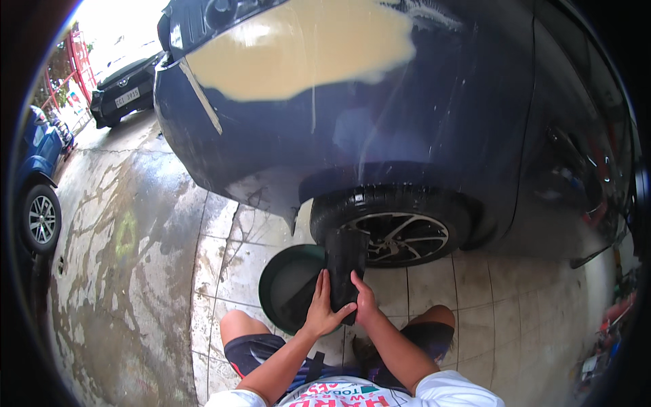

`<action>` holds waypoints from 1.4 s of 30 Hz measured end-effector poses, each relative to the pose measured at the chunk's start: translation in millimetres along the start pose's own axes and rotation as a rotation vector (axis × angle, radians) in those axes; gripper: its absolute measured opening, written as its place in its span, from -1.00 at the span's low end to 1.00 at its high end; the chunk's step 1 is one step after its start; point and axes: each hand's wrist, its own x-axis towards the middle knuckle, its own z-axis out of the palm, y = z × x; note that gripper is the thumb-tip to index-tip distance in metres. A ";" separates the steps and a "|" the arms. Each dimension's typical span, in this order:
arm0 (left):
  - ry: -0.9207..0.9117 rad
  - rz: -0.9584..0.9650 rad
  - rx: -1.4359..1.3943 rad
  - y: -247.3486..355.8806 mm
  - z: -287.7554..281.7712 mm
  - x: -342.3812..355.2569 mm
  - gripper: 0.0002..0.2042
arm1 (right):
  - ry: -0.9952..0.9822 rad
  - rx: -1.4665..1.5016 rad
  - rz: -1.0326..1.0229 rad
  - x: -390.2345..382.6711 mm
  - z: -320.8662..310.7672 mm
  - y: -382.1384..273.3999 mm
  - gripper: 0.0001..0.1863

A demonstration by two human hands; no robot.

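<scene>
Gripping the black sheet (346,258) between your left hand (327,311) and right hand (366,304), you seem to be shaping or folding it by the green tub (264,293), before the wheel (391,247). The next move likely calls for even finger pressure from both sides.

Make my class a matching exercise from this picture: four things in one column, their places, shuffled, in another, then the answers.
1. black sheet
2. green basin
3. beige patch
4. blue vehicle

A. on the dark car
B. far left of the view
C. between the left hand and right hand
D. on the tiled floor

Pairs: 1-C, 2-D, 3-A, 4-B
</scene>
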 end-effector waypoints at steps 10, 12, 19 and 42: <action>0.081 -0.020 -0.532 25.1 26.6 -17.5 0.22 | -0.077 -0.367 -0.232 -1.8 -24.5 -23.4 -0.50; 0.030 0.068 -0.503 20.9 28.4 -11.4 0.19 | -0.157 -0.295 -0.176 -0.9 -29.3 -35.4 -0.49; -0.704 -0.678 -0.529 -116.8 69.0 46.1 -0.69 | -0.013 -0.364 -0.165 6.1 -48.1 -71.6 -0.45; 1.108 0.947 0.675 403.7 -360.0 400.7 -0.59 | -0.206 -0.779 -0.060 51.8 -69.6 -68.5 -0.38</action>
